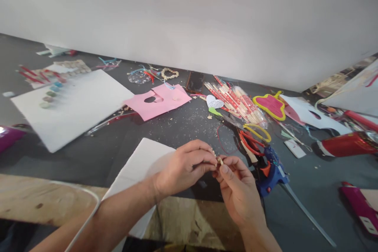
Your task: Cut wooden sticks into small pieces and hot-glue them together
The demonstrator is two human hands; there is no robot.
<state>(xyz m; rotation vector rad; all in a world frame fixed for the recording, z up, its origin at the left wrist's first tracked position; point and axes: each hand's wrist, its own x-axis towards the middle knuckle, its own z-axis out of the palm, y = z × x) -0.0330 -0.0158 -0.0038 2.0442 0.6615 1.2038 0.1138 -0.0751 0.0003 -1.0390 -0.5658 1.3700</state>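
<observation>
Left hand [189, 163]: centre of the frame, grip narrow, thumb and fingertips drawn together on the near edge of the beige piece
Right hand [240, 189]: just right of centre, low, grip narrow, thumb and forefinger pinching the same piece
Beige piece [220, 161]: between the two hands' fingertips, right of centre; small and mostly covered, so its full shape cannot be told
Boards: one white board [140, 163] partly under the left forearm, lower centre; a larger panel [91, 108] at the left
Pink paper [174, 98]: above the hands, with a cut-out hole, touching the panel's right corner
Bracelet [176, 74]: upper centre, a beige ring left of the phone [195, 82]
Sticks [221, 94]: red and pale, in a heap right of upper centre, paper heart [214, 102] at their left
Glue gun [273, 177]: blue, near the right hand, its clear stick [311, 216] running toward the lower right
Can [348, 145]: red, on its side, right edge
Table [177, 130]: dark, strewn with pale crumbs across the middle
</observation>
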